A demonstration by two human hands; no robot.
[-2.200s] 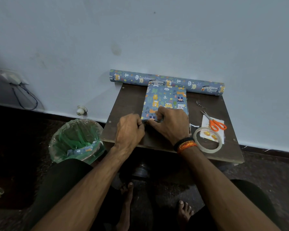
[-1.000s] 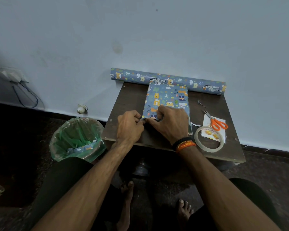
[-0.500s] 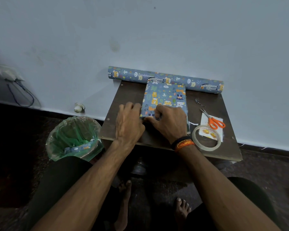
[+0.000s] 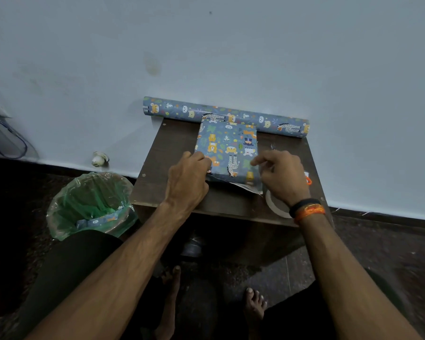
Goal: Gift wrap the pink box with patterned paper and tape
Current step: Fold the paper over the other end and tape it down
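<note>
- Centrally, on the dark table [image 4: 172, 148]: one wrapped box [image 4: 227, 148], patterned paper over every visible face, no pink showing.
- At its near edge, a loose paper flap [image 4: 241, 186] lying out on the tabletop, not yet folded up or taped.
- Left hand [image 4: 187, 182] at the box's lower-left corner, fingers curled against the edge, apparently pressing the paper down; a true pinch cannot be told from this angle.
- Right hand [image 4: 280, 175] just right of the box, fingers loosely bent near its right side; whether anything is held cannot be told.
- Likely risks: flap springing open if the left hand lifts before tape goes on; a slack, creased end if the fold is pulled unevenly; box sliding up-frame into the paper roll [image 4: 226, 114] under a hard push.
- Count of the rest: one tape ring [image 4: 274, 204] at the lower right of the table, half hidden by the wrist; one orange scissors handle [image 4: 308, 180] peeking out beyond the right hand; one roll along the wall at the table's upper edge; one lined bin [image 4: 91, 204] at left of frame with a paper scrap inside.
</note>
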